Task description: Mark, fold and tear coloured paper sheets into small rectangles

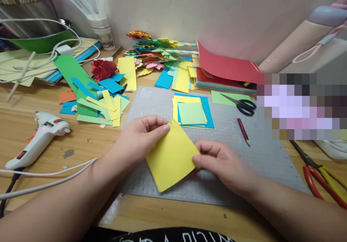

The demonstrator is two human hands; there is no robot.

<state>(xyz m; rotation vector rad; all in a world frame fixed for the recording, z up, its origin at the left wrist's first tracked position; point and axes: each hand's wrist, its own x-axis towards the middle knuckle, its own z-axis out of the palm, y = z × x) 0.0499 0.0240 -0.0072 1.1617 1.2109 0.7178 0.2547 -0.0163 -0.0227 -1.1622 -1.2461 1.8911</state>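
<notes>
A square of yellow paper is held up, turned cornerwise, over the grey cutting mat. My left hand pinches its upper left edge near the top corner, thumb in front. At the right corner, my right hand grips the same sheet between thumb and fingers. Just behind the sheet lies a stack of paper squares, with a light green square on top, yellow ones below it and a larger blue square underneath.
Black-handled scissors and a pencil lie on the mat's right side. Larger red-handled scissors are further right. At left are a glue gun with cables and a heap of paper strips. Red sheets lie by the wall.
</notes>
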